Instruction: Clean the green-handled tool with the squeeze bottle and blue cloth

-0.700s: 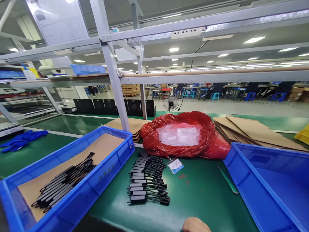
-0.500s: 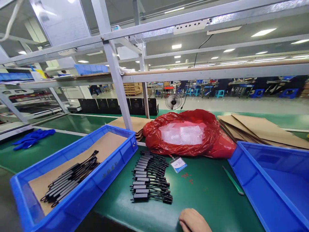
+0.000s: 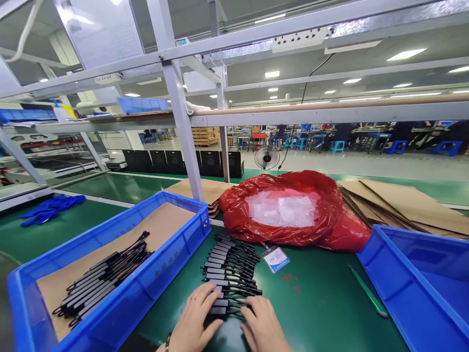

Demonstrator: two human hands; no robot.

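Cabled units (image 3: pixel 220 271): row at clock centre, on green bench (image 3: pixel 311 318); near end between the hands.
Left hand (image 3: pixel 194 318): 7 o'clock; fingers spread, touching nearest bodies.
Right hand (image 3: pixel 266 322): 5 o'clock; fingers curled at cable ends; whether pinching, cannot tell.
Change: one hand earlier, apart from row; now two, at its near end; units apparently being handled.
Left tray (image 3: pixel 142 286): 9 o'clock; similar units (image 3: pixel 98 283) on brown sheet (image 3: pixel 164 220).
Red bag (image 3: pixel 240 227): 1 o'clock; clear packing (image 3: pixel 282 210) inside.
Right tray (image 3: pixel 392 283): 3 o'clock, blue.

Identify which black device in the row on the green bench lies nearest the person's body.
The bottommost device, at the near end, between the left hand and right hand; every other one lies farther up, toward the red bag.
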